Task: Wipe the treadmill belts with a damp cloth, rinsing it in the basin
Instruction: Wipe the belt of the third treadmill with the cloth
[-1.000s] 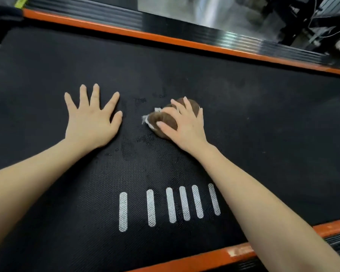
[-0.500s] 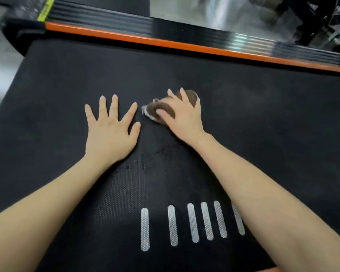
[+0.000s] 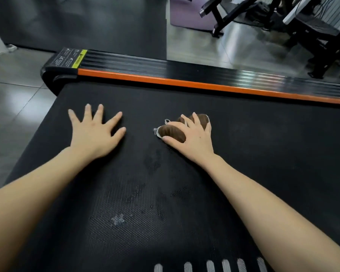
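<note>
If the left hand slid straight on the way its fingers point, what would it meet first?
Only bare black textured treadmill belt lies ahead of the left hand; the first obstacle looks like the orange-striped side rail, though depth is unclear.

cloth (image 3: 173, 132) on belt (image 3: 263, 154), right of centre

**Black belt, two hands and a cloth**

The black textured treadmill belt (image 3: 263, 154) is edged on its far side by an orange rail (image 3: 204, 84). The left hand (image 3: 94, 132) lies flat on it, fingers splayed. Apart to its right, a bunched brown cloth (image 3: 172, 132) sits under the right hand (image 3: 194, 140), whose fingers curl over it. Damp patches (image 3: 151, 161) darken the belt, and white stripes (image 3: 210, 266) mark it nearest the camera.
</note>
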### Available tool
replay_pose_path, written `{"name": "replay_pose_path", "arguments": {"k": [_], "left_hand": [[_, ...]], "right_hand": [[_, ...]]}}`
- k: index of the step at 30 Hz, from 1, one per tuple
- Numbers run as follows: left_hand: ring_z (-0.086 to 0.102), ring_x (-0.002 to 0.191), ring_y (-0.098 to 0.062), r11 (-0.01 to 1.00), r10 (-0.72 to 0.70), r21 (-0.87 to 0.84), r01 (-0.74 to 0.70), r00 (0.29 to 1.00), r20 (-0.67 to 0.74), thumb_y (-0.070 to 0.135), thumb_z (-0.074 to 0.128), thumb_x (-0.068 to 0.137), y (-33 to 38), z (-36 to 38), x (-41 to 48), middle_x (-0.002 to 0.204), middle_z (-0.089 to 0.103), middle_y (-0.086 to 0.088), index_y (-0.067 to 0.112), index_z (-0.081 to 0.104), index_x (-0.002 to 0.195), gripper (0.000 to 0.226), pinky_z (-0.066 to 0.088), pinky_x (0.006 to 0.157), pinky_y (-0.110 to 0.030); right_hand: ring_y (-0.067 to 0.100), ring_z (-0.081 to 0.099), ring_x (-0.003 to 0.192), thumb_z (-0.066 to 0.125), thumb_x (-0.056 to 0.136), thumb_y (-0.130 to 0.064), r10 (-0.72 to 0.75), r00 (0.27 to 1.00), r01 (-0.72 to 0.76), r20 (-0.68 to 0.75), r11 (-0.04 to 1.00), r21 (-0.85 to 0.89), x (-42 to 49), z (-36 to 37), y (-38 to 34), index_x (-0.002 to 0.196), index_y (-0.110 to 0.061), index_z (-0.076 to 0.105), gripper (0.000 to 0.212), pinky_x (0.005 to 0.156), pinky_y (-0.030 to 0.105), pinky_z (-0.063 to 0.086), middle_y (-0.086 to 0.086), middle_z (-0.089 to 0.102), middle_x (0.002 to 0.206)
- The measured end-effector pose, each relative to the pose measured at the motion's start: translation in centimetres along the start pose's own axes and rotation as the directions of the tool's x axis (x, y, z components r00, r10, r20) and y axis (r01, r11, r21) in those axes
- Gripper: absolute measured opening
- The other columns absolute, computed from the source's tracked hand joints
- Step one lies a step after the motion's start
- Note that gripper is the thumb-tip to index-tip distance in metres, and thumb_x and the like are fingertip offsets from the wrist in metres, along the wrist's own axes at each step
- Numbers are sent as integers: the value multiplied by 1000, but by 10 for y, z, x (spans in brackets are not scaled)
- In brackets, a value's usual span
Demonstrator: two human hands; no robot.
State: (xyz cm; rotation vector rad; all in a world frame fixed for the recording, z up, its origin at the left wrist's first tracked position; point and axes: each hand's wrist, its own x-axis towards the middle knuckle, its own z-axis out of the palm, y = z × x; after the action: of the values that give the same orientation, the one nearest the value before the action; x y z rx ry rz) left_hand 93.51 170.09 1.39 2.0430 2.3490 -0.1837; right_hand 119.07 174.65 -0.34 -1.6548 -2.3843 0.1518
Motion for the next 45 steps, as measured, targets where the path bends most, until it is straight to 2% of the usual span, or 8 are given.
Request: {"name": "replay_pose_path", "arguments": {"k": [9,13,17,20,23,29,36,45], "left_hand": [[1,146,-34,992,-19,-123,4,993,-120,73,-5,77,-9,26,8,160,8,-8,50,8,146,74,1,112,-60],[-2,146,-34,993,-7,-121,-7,993,-115,71,-3,84,-9,26,7,160,5,-9,49,6,147,67,-1,113,-61],[-2,146,-35,992,-11,-125,-5,992,-127,71,-7,78,-8,26,6,160,5,-9,48,4,147,74,-1,112,-61],[-3,146,-34,993,-10,-118,-5,992,-125,71,-10,76,-9,27,7,160,4,-8,49,2,147,75,-1,113,-61],[-2,146,-34,993,-8,-121,-9,990,-143,71,-9,76,-9,29,7,160,5,-8,48,4,147,75,-1,112,-60],[-1,146,-33,991,1,-133,-20,990,-141,71,-7,79,-12,29,7,160,6,-7,48,5,147,72,-1,114,-59],[0,146,-33,993,-19,-116,2,989,-148,70,-4,80,-8,30,7,160,8,-8,48,5,147,71,0,112,-60],[-2,146,-34,992,-10,-128,-1,996,-83,67,11,90,-10,24,6,160,7,-9,46,9,148,62,-2,113,-61]], "right_hand": [[29,13,144,40,91,-61,96,995,-96,-14,995,7,74,4,-2,128,-38,51,45,114,56,6,1,35,151],[39,35,133,41,90,-55,-190,981,192,-30,977,97,-29,-6,-15,118,-27,61,44,109,53,28,8,51,138],[33,35,136,41,94,-52,-424,903,408,75,898,167,-56,-14,-10,116,-24,60,41,114,51,23,8,52,137],[29,27,139,52,94,-39,-237,970,227,61,964,137,32,-10,-14,122,-16,58,38,111,41,24,9,44,144],[29,25,140,47,96,-41,-16,1000,18,-10,992,128,109,0,-8,125,-16,53,38,112,49,20,9,48,139],[27,36,131,46,96,-43,-93,996,93,-15,995,24,86,-7,12,124,-20,50,37,100,43,36,3,42,142],[38,41,124,39,96,-44,484,857,-502,-177,862,-75,80,-27,124,125,-13,46,42,106,55,23,19,44,133],[33,34,129,39,94,-48,-83,996,81,-34,994,-67,48,15,-37,113,-21,55,37,107,60,18,6,47,136]]}}
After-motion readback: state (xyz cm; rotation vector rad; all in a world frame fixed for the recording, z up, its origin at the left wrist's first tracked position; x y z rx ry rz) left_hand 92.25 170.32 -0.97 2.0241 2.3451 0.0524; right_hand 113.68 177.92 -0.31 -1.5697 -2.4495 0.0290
